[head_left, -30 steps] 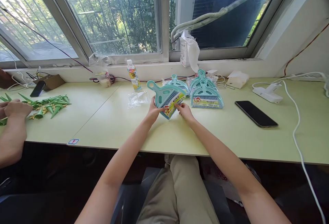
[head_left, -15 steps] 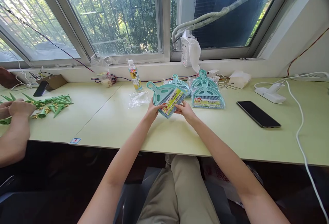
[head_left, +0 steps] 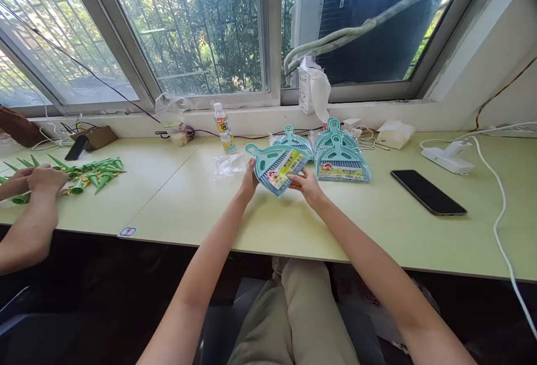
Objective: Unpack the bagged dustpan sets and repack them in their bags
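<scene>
A small teal dustpan and brush set (head_left: 274,165) with a yellow label is held tilted above the table, its handle toward the upper left. My left hand (head_left: 250,179) grips its left side, the fingers partly hidden behind it. At the lower right edge, my right hand (head_left: 307,185) pinches the set near the bristles. Just beyond and to the right lie more such sets in clear wrap, a front one (head_left: 342,161) and a rear one (head_left: 292,140). A crumpled clear plastic bag (head_left: 229,166) rests left of my left hand.
A drink bottle (head_left: 224,127) stands by the window sill. A black phone (head_left: 428,192) and a white power strip (head_left: 448,158) with its cable lie right. At far left, another person's hands (head_left: 42,179) work among green cone-shaped pieces (head_left: 104,178). The table edge (head_left: 201,243) runs before me.
The whole view has shifted slightly, so things appear a little lower and further right. Both hands keep hold of the dustpan and brush set, which is turned slightly, its label showing more fully.
</scene>
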`<state>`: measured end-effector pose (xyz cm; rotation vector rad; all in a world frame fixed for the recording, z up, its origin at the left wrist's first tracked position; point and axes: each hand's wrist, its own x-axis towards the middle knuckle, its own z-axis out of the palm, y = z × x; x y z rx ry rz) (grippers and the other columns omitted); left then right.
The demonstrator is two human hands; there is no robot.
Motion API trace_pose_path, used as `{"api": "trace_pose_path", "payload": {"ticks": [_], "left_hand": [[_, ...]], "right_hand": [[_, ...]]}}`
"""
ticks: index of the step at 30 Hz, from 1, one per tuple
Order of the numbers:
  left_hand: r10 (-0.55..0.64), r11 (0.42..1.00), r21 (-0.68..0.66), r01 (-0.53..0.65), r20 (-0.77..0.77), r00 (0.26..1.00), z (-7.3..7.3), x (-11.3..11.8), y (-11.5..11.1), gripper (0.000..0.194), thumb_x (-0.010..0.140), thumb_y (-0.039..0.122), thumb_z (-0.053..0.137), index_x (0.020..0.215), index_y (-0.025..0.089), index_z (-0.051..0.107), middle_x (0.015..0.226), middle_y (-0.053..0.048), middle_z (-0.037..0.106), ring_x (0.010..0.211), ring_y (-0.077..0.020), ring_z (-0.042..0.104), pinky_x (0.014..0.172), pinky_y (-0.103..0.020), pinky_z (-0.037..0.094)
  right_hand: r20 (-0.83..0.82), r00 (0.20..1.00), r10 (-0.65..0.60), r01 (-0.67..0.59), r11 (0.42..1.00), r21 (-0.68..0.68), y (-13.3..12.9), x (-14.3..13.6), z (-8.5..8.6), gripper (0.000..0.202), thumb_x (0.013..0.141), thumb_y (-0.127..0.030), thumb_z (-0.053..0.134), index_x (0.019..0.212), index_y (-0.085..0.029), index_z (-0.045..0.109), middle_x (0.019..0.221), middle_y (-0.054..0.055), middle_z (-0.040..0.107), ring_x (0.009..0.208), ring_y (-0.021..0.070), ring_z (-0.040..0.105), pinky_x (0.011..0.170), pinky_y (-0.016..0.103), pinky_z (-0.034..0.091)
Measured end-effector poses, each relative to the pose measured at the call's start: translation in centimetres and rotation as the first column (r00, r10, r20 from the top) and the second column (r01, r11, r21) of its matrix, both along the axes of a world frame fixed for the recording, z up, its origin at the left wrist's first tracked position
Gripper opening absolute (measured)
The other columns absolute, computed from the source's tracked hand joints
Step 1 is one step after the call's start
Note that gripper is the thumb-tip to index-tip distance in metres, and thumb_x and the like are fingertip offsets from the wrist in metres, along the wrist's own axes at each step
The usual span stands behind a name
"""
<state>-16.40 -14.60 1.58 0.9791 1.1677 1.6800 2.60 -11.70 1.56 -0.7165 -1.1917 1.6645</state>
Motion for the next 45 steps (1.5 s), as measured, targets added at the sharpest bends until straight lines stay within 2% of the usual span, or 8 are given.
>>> {"api": "trace_pose_path", "payload": {"ticks": [2, 5, 9, 13, 17, 37, 41, 45], "left_hand": [[0.239, 0.970, 0.012, -0.244, -0.246, 0.939, -0.2, -1.0, 0.3, 0.057, 0.090, 0.043, 0.043, 0.141, 0.025, 0.026, 0.114, -0.007, 0.061, 0.108, -0.0224, 0.057, 0.096, -0.041, 0.044], [0.487, 0.851, 0.217, -0.478, -0.668, 0.563, -0.7, -2.6, 0.4, 0.055, 0.089, 0.027, 0.044, 0.142, 0.021, 0.029, 0.128, -0.010, 0.054, 0.124, -0.0230, 0.044, 0.107, -0.040, 0.032], [0.229, 0.887, 0.119, -0.447, -0.953, 0.201, -1.2, -3.5, 0.2, 0.036, 0.090, 0.028, 0.041, 0.118, 0.020, 0.061, 0.124, -0.012, 0.058, 0.121, -0.0268, 0.047, 0.104, -0.041, 0.032], [0.021, 0.838, -0.015, -0.546, -0.998, 0.060, -1.0, -3.1, 0.0, 0.039, 0.091, 0.029, 0.035, 0.082, 0.016, 0.071, 0.091, -0.014, 0.068, 0.094, -0.0276, 0.061, 0.091, -0.042, 0.038], [0.060, 0.820, 0.067, -0.568, -0.998, -0.032, -0.9, -2.8, -0.2, 0.025, 0.087, 0.028, 0.049, 0.100, 0.016, 0.066, 0.095, -0.014, 0.067, 0.094, -0.0283, 0.061, 0.090, -0.042, 0.036], [0.547, 0.810, 0.392, -0.436, -0.773, 0.322, -0.1, -1.5, -0.3, 0.021, 0.085, 0.020, 0.052, 0.098, 0.025, 0.069, 0.091, -0.004, 0.064, 0.088, -0.0200, 0.058, 0.090, -0.038, 0.037], [0.420, 0.908, 0.329, -0.260, -0.691, 0.588, 0.9, -1.6, -0.6, 0.019, 0.082, 0.022, 0.056, 0.094, 0.023, 0.071, 0.087, -0.002, 0.065, 0.075, -0.0150, 0.058, 0.077, -0.029, 0.045], [0.389, 0.913, 0.221, -0.343, -0.726, 0.567, 1.4, -1.6, -1.0, 0.020, 0.083, 0.027, 0.056, 0.095, 0.024, 0.071, 0.091, -0.001, 0.068, 0.077, -0.0150, 0.059, 0.084, -0.030, 0.044]], "right_hand": [[-0.006, 1.000, -0.021, 0.021, 0.999, -0.028, 0.0, 0.1, -0.1, 0.031, 0.067, -0.016, 0.069, 0.096, -0.020, 0.059, 0.086, 0.002, 0.073, 0.070, 0.0156, 0.070, 0.069, 0.031, 0.060], [0.018, 0.998, -0.062, 0.063, 0.996, -0.068, 0.2, 0.2, -0.1, 0.027, 0.068, -0.013, 0.067, 0.093, -0.020, 0.058, 0.083, 0.001, 0.073, 0.067, 0.0145, 0.069, 0.067, 0.029, 0.060], [0.074, 0.992, -0.102, 0.110, 0.987, -0.119, 0.5, 0.3, 0.0, 0.025, 0.069, -0.008, 0.065, 0.090, -0.019, 0.058, 0.076, 0.000, 0.072, 0.062, 0.0136, 0.068, 0.062, 0.027, 0.060], [0.125, 0.985, -0.116, 0.138, 0.974, -0.178, 0.8, 0.4, -0.1, 0.023, 0.069, -0.005, 0.064, 0.088, -0.018, 0.058, 0.075, 0.001, 0.072, 0.059, 0.0141, 0.068, 0.061, 0.028, 0.060], [0.151, 0.986, -0.078, 0.110, 0.969, -0.221, 1.0, 0.4, -0.4, 0.021, 0.069, -0.003, 0.063, 0.084, -0.017, 0.058, 0.071, 0.002, 0.071, 0.059, 0.0148, 0.068, 0.059, 0.027, 0.060], [0.120, 0.992, 0.051, -0.052, 0.999, 0.007, 0.9, 0.5, -0.5, 0.032, 0.066, -0.014, 0.069, 0.096, -0.018, 0.059, 0.082, 0.004, 0.073, 0.068, 0.0174, 0.070, 0.070, 0.035, 0.061], [0.135, 0.979, -0.155, 0.148, 0.987, 0.059, 1.2, 0.6, -0.4, 0.031, 0.067, -0.015, 0.068, 0.096, -0.019, 0.058, 0.083, 0.003, 0.072, 0.073, 0.0182, 0.069, 0.071, 0.038, 0.062], [0.085, 0.958, -0.272, 0.271, 0.962, 0.026, 1.4, 1.2, 0.0, 0.026, 0.069, -0.014, 0.066, 0.092, -0.020, 0.057, 0.085, 0.002, 0.071, 0.075, 0.0173, 0.069, 0.075, 0.037, 0.061]]}}
